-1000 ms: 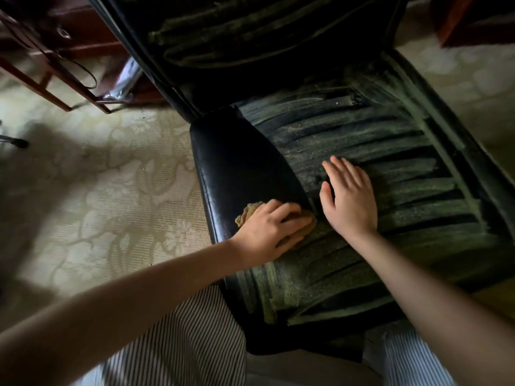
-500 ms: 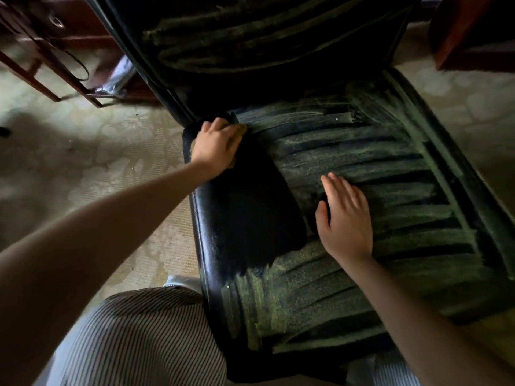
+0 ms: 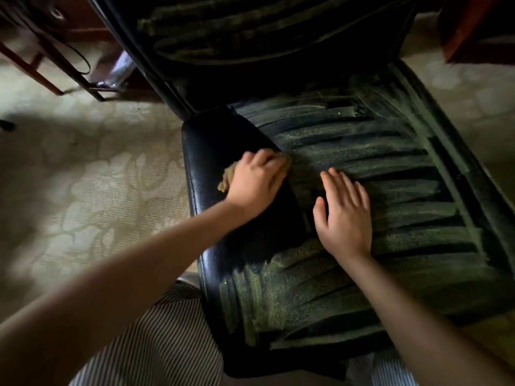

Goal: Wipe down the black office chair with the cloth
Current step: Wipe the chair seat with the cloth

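Just dragged my left hand (image 3: 256, 182) back from the seat's far corner, fingers curled round the cloth (image 3: 226, 179) on the chair (image 3: 404, 168)'s left edge. Right hand (image 3: 345, 215) lies flat on the seat, holding nothing. Left strip's shiny black now, but the rest still looks dusty, so plenty to go.

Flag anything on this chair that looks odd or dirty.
The chair seat is coated in streaky greenish dust, odd for black upholstery. Only the strip along its left edge, where the left hand holds the cloth, looks clean black.
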Demonstrator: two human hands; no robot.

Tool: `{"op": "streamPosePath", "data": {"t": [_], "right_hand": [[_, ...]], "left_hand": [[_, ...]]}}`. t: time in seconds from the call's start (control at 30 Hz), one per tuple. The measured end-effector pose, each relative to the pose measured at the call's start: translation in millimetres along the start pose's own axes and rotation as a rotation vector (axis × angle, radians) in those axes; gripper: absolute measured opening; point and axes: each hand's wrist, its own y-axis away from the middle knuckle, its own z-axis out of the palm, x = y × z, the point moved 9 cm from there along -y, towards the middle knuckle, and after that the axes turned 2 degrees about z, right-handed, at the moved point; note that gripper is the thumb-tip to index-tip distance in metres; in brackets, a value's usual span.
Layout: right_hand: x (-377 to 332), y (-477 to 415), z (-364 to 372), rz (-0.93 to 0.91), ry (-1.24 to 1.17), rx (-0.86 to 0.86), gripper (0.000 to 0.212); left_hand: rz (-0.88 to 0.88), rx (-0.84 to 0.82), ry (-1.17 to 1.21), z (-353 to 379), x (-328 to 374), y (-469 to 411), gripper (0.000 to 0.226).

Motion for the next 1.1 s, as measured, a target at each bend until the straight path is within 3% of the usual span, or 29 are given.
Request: {"op": "streamPosePath", "data": {"t": [0.2, 0.4, 0.6, 0.77, 0.83, 0.97, 1.1], "right_hand": [[0, -1, -4, -0.008, -0.029, 0.029, 0.047], [0, -1, -9, 0.009, -0.073, 0.035, 0.047], [0, 0, -5, 0.019, -0.043, 0.003, 0.048], [1, -1, -2, 0.029, -0.019, -0.038, 0.049], [1, -2, 0, 0.030, -0.006, -0.050, 0.050], [1, -2, 4, 0.027, 0.003, -0.060, 0.049], [2, -1, 6, 0.028, 0.015, -0.071, 0.049]], "left_hand": [[0.262, -0.113, 0.151, 11, 76, 62, 0.031], [0.441, -0.139, 0.132, 2, 64, 64, 0.035], [0.021, 0.023, -0.050, -18, -49, 10, 0.037], [-0.510, 0.040, -0.074, -25, -133, -34, 0.035], [-0.630, 0.037, -0.089, -21, -140, -45, 0.037], [-0.695, 0.069, -0.086, -17, -133, -54, 0.037], [-0.588, 0.075, -0.038, -12, -113, -54, 0.037]]}}
